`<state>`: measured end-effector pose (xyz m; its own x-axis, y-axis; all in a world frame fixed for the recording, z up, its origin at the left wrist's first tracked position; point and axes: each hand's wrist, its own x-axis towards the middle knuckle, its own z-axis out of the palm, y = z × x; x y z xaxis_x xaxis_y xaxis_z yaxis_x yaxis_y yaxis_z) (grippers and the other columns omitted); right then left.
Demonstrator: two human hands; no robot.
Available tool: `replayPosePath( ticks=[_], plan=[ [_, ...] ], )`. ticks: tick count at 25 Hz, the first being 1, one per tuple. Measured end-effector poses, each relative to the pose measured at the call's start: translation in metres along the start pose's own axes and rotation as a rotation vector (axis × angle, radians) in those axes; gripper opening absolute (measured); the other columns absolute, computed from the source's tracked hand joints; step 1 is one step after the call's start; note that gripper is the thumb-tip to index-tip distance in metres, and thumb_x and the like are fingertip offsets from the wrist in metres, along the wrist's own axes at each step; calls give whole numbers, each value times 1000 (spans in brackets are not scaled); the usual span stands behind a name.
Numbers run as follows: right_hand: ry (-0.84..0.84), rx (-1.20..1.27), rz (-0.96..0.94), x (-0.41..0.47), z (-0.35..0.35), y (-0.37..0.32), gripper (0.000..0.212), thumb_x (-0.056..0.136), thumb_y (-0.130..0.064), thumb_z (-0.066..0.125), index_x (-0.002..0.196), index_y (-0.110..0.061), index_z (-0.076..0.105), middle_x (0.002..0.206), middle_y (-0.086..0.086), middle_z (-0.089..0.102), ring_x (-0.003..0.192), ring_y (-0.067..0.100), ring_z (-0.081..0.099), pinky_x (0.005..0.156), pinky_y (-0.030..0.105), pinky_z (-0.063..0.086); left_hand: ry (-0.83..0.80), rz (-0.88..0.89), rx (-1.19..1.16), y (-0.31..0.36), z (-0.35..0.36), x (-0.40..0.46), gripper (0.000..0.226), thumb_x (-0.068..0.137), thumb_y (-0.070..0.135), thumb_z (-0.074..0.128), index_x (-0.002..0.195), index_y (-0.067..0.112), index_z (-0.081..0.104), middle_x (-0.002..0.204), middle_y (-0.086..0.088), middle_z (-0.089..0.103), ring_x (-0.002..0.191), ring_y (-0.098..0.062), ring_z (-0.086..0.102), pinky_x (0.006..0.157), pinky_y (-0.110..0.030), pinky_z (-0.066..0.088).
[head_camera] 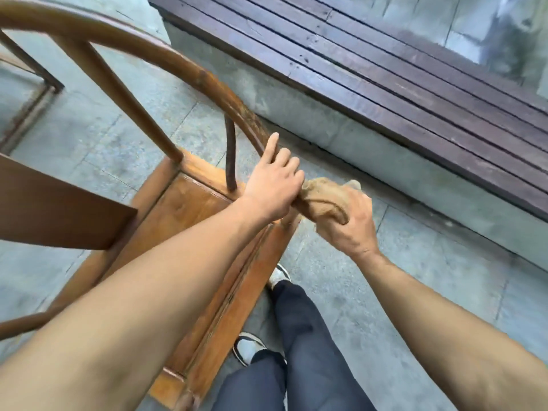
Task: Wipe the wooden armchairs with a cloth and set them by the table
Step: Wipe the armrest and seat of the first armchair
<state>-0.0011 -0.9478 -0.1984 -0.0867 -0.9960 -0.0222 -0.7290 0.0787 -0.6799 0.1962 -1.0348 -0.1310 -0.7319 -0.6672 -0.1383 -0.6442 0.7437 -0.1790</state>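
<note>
Hands met at the end of the wooden armchair's curved armrest, the left hand steadying the rail with its fingers curled over it and forefinger extended, the right hand with fingers wrapped tight around a bunched tan cloth pressed to the tip. The chair stood on the stone floor beside a dark slatted bench, just ahead of the person's legs. A hard rub could likely tip or skid the light frame, or the wad could slide off the narrow rail. Its orange-brown seat looked worn, the rail scuffed and mottled near the grip.
</note>
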Motion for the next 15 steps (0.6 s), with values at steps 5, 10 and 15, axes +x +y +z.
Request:
replayPosePath(
  ticks=[5,10,15],
  plan=[
    [576,800,806,-17,24,-9,42,90,-52,67,102,-12,67,63,-8,72,56,8,69,53,22,52,235,-122,-165,26,33,-31,50,90,18,36,137,10,49,154,-19,38,150,-38,18,118,-61,13],
    [522,1184,1262,-62,103,-48,54,95,-64,56,80,-12,59,60,9,65,50,24,61,61,32,53,-28,-263,-424,63,74,-118,86,84,30,59,158,17,16,166,-16,-1,153,-35,0,121,-55,11],
    [-30,716,1075,-74,197,-107,43,90,-53,71,89,-10,70,69,2,75,61,16,72,64,21,56,-335,-760,-533,12,134,-212,86,90,35,53,158,14,5,165,-19,-5,153,-34,-8,123,-54,5]
  ],
)
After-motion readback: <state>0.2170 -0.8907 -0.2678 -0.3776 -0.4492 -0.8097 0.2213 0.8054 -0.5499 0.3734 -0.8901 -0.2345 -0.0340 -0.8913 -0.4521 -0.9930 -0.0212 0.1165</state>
